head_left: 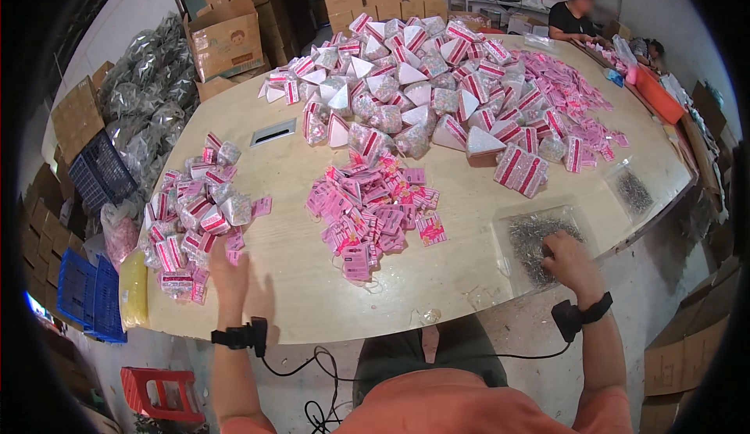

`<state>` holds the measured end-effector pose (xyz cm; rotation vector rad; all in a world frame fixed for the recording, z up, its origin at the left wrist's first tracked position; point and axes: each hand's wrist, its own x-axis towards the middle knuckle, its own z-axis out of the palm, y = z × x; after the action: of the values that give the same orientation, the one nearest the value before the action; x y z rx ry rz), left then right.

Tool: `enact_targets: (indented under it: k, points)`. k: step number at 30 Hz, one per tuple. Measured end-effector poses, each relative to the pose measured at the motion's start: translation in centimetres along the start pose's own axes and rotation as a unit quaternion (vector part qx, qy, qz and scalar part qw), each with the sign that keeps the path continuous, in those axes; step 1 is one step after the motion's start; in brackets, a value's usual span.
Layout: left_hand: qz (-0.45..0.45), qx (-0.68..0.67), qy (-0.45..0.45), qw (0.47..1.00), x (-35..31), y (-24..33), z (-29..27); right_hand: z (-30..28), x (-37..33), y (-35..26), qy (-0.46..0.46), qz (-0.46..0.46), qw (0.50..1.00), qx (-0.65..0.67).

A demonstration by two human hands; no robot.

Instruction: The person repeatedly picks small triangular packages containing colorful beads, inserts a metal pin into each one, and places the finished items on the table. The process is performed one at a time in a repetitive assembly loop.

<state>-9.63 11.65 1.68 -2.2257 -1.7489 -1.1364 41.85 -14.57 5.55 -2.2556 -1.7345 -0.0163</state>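
We're resting left hand (230,276) at left packets (183,215) | curled right hand (573,262) at near-right metal pieces (526,240) (grips unclear) — ideally separating singly

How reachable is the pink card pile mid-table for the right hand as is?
Probably yes: the right hand is at the tray of metal bits, with nothing tall between it and the pink card pile.

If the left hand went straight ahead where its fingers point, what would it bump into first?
The left hand would probably meet the small pile of pink-and-clear packets first, right by its fingertips. I can't tell whether they already touch.
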Motion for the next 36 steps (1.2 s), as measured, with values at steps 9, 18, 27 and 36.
enact_targets:
  k: [9,18,27,36]
  points:
    - [0.073,-0.173,-0.192,0.963,-3.8,12.0,1.7,0.8,0.9,1.6,-0.011,0.030,0.996,0.083]
    - [0.089,-0.147,-0.244,0.955,-4.5,16.3,3.8,-0.7,1.0,2.4,0.032,0.036,0.977,0.206]
    - [0.127,-0.085,-0.248,0.957,-4.6,18.0,3.7,-2.0,0.6,0.4,0.063,0.070,0.971,0.220]
    - [-0.173,-0.509,-0.270,0.799,-2.8,17.0,2.0,-0.8,0.4,2.0,0.095,0.054,0.953,0.283]
